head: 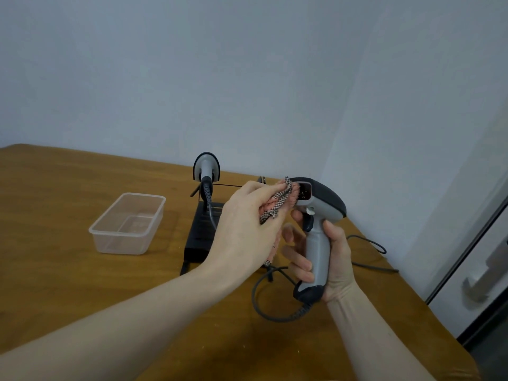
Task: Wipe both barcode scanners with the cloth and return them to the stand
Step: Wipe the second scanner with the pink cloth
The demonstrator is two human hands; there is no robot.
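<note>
My right hand (327,259) grips the handle of a grey and black barcode scanner (319,210), held upright above the table with its red window facing left. My left hand (247,221) holds a bunched pink checked cloth (277,203) and presses it against the scanner's window. A second grey scanner (206,171) sits in the black stand (199,232) behind my left hand, head up, its coiled cable hanging down. The stand's right part is hidden by my left hand.
A clear plastic tub (129,224) stands on the wooden table (55,193) left of the stand. The held scanner's grey cable (264,303) loops over the table towards the right edge. A wall rises close behind, and a door with a handle (478,284) is at the right.
</note>
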